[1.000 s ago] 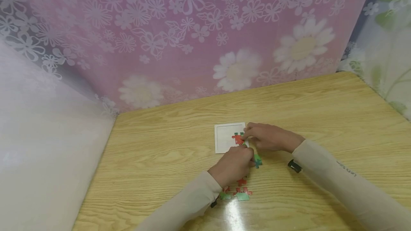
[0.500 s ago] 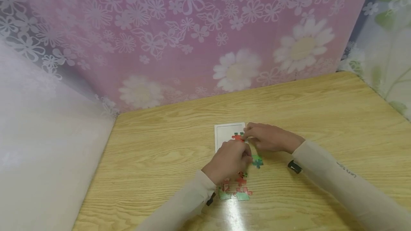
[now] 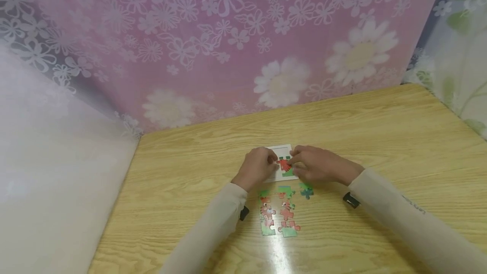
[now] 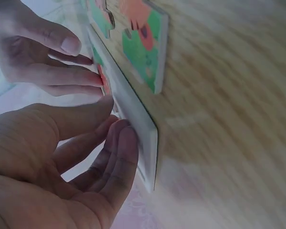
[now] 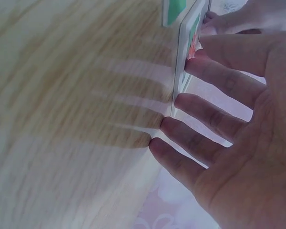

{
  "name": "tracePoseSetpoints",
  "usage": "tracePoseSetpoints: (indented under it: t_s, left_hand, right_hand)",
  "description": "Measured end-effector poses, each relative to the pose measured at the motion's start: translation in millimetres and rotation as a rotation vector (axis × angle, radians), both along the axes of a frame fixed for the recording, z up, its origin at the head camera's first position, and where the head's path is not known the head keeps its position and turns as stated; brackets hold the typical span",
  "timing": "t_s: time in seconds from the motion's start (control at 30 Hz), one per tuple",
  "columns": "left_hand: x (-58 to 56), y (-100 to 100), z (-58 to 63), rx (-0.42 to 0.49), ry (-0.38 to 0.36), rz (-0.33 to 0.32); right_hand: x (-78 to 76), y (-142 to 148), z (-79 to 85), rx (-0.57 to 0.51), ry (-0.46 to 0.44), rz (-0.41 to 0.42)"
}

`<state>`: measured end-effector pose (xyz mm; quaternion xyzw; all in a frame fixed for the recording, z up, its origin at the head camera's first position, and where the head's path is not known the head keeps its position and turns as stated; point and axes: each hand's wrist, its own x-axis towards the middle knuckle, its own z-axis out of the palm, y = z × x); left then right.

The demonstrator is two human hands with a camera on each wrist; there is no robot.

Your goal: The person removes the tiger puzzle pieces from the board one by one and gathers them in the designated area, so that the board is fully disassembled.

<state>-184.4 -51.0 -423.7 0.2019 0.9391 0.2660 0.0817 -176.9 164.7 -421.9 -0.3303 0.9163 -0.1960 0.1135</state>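
Note:
A white square puzzle tray [image 3: 280,150] lies on the table, with joined red and green jigsaw pieces [image 3: 285,166] against its right side. My left hand [image 3: 255,167] is over the tray's left part. In the left wrist view its bent fingers [image 4: 126,143] and thumb touch down inside the tray, and I see nothing held between them. From the right, my right hand [image 3: 319,165] touches the joined pieces and the tray's edge. Its fingers [image 5: 214,83] are spread and nearly straight in the right wrist view, the outer ones resting on the table.
Several loose red and green jigsaw pieces [image 3: 287,212] lie in two columns in front of the tray. A green and blue piece [image 3: 306,191] lies just beyond the tray's lower right corner. A floral curtain [image 3: 213,75] borders the wooden table [image 3: 182,172] at the back.
My left hand has moved from the tray's lower right corner up and left. A green piece now shows below the red one, and the loose pieces are uncovered. The right hand has barely moved.

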Motion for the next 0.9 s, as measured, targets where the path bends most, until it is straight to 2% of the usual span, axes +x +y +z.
tracePoseSetpoints:
  t_s: [0.17, 0.47, 0.9]
  left_hand:
    - [-6.2, 5.7, -4.0, -0.005, -0.003, 0.037]
    - [-7.3, 8.3, -5.8, 0.009, -0.010, 0.062]
    - [-6.9, 6.2, -5.3, 0.072, -0.064, 0.116]
  right_hand:
    - [2.4, 1.8, -2.7, -0.004, 0.020, 0.022]
    - [18.3, 10.3, -0.4, -0.007, 0.048, 0.084]
    - [24.2, 9.0, -0.2, -0.037, 0.122, 0.064]
